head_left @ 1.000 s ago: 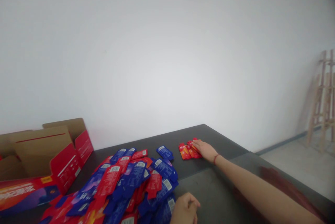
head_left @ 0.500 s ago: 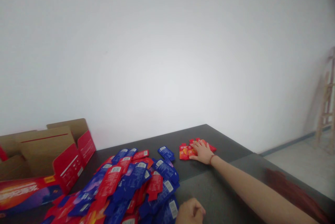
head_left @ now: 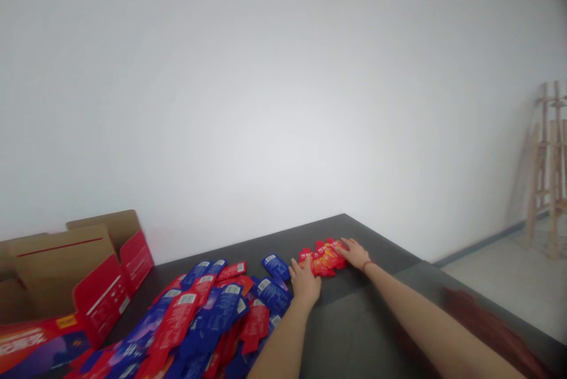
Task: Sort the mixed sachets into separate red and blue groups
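Several red-and-orange packets (head_left: 325, 258) lie together at the far part of the dark table. My left hand (head_left: 305, 281) reaches to their left side, fingers spread and touching the nearest packet. At the right side of the group, my right hand (head_left: 355, 254) rests with its fingers stretched over the edge packets. Both hands look open, and neither has a packet lifted. A single blue packet (head_left: 275, 267) lies just left of my left hand. Further left spreads a heap of mixed red and blue packets (head_left: 208, 320), partly covered by my left forearm.
An opened cardboard box (head_left: 100, 290) with red and printed sides stands at the left. Behind the table rises a white wall (head_left: 283, 101). A dark reddish-brown item (head_left: 491, 326) lies at the table's right edge. Wooden easel-like frames (head_left: 549, 172) lean at the far right.
My left hand has moved up and forward from the table's near side to the red packets. My right hand has shifted to their right side, and the packets sit closer together.
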The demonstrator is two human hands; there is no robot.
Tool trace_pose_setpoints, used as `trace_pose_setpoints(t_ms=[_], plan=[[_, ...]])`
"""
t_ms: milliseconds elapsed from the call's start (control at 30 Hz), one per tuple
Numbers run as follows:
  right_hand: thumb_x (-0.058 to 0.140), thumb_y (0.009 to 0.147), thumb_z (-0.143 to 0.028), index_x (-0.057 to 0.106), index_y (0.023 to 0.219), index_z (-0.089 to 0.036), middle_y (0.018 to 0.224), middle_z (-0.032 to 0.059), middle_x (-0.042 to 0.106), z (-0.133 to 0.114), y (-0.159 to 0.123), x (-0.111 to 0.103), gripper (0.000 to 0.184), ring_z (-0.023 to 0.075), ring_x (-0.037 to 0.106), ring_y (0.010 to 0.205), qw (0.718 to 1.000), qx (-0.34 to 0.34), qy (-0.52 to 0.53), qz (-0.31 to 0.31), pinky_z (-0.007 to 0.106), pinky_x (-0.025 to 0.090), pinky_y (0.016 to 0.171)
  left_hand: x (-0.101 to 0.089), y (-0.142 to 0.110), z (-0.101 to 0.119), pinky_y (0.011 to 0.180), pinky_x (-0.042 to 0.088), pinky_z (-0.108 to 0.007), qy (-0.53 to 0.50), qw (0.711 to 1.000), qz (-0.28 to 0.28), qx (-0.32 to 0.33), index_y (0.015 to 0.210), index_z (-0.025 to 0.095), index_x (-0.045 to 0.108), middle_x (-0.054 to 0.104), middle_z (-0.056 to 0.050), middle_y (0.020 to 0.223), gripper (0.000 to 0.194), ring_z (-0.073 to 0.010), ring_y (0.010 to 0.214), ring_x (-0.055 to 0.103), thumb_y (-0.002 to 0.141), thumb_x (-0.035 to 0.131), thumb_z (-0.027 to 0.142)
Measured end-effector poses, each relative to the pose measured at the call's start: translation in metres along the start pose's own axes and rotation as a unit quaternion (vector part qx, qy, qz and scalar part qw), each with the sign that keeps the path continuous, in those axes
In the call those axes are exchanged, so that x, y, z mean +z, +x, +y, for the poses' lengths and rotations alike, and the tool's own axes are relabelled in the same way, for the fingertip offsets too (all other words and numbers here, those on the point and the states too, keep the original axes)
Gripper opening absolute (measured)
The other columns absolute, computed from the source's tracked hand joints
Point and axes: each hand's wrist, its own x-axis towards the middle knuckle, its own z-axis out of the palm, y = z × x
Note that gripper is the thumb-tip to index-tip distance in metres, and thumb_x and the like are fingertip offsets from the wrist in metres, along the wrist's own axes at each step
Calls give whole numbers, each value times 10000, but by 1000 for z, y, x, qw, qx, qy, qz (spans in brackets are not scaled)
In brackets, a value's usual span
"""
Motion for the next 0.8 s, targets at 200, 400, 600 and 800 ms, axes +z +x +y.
trace_pose_setpoints(t_ms=[200, 400, 600, 800], plan=[[545, 789, -551, 514, 1323, -280, 1389, 116, 476, -4, 3, 13, 600, 318, 470, 1231, 1000, -16, 2, -13, 443, 379, 962, 25, 9, 7, 1091, 201, -410, 12, 1000, -9, 15, 1408, 203, 350, 181, -142, 1532, 680, -334, 1373, 213, 777, 603, 210], [504, 809, -530, 544, 1290, -306, 1363, 81, 508, -9, 4, 20, 532, 309, 493, 1202, 1000, -20, -3, -12, 431, 390, 937, 44, 0, 26, 1088, 187, -400, 7, 999, -19, 26, 1405, 163, 360, 249, -149, 1504, 639, -323, 1362, 224, 804, 569, 227], [478, 822, -542, 551, 1286, -321, 1360, 68, 511, -10, -1, 20, 518, 295, 481, 1209, 999, -34, -2, 1, 431, 378, 944, 36, -2, 22, 1038, 256, -384, 15, 999, 20, 47, 1370, 271, 413, 377, -77, 1429, 549, -267, 1279, 333, 837, 523, 197], [476, 840, -526, 575, 1262, -329, 1386, 41, 487, -7, -8, 22, 476, 289, 477, 1205, 999, -39, 5, 17, 417, 380, 948, 36, 5, 16, 1034, 268, -394, 20, 997, 36, 65, 1341, 296, 450, 313, -61, 1477, 519, -265, 1293, 316, 836, 510, 193]])
